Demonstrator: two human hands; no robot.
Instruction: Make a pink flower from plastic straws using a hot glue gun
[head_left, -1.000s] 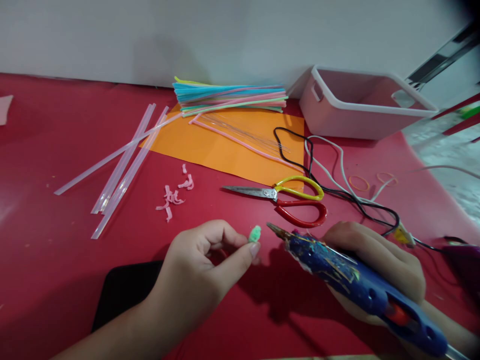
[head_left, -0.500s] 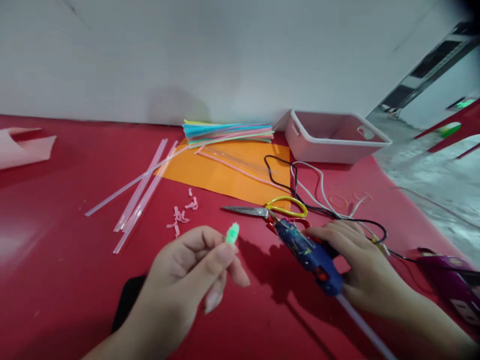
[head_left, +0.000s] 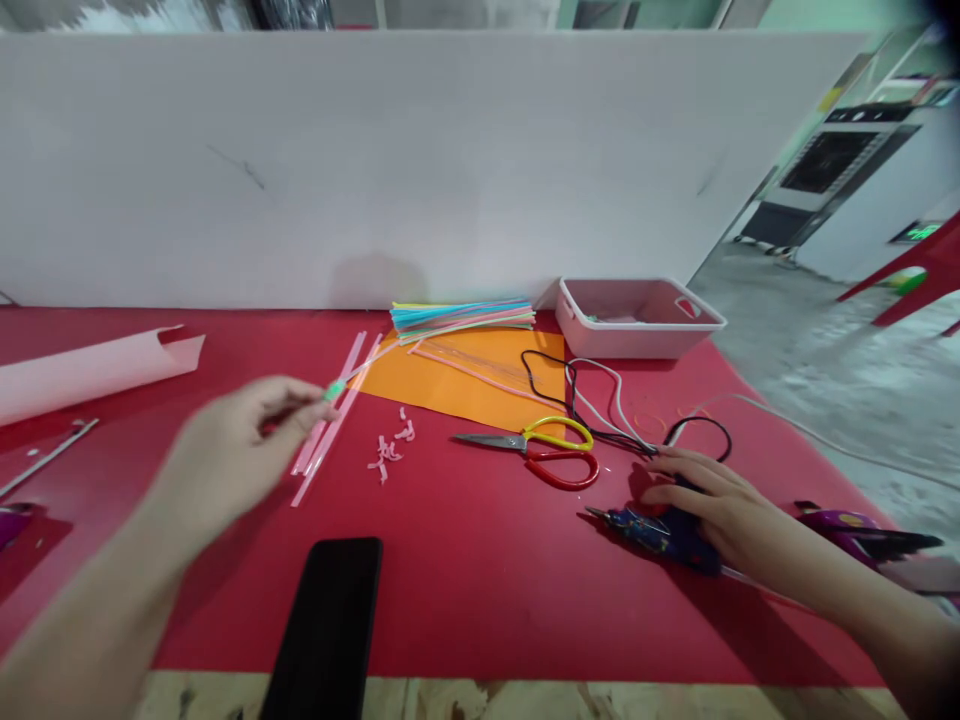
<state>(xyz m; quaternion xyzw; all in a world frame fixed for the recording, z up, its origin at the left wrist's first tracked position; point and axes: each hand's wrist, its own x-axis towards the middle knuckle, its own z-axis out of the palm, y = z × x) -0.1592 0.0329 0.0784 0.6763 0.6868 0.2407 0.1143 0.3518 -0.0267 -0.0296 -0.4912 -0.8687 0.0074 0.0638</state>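
Left hand (head_left: 232,455) pinches small fuzzy green piece (head_left: 334,390): likely light, soft, best held by sides. Right hand (head_left: 724,505) loosely open over dark-blue glue gun (head_left: 649,532).

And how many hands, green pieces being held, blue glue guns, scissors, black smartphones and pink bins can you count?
Hands: 2, left hand and right hand
Held green piece: 1
Blue glue gun: 1
Scissors: 1 pair
Black smartphone: 1
Pink bin: 1
Total: 7
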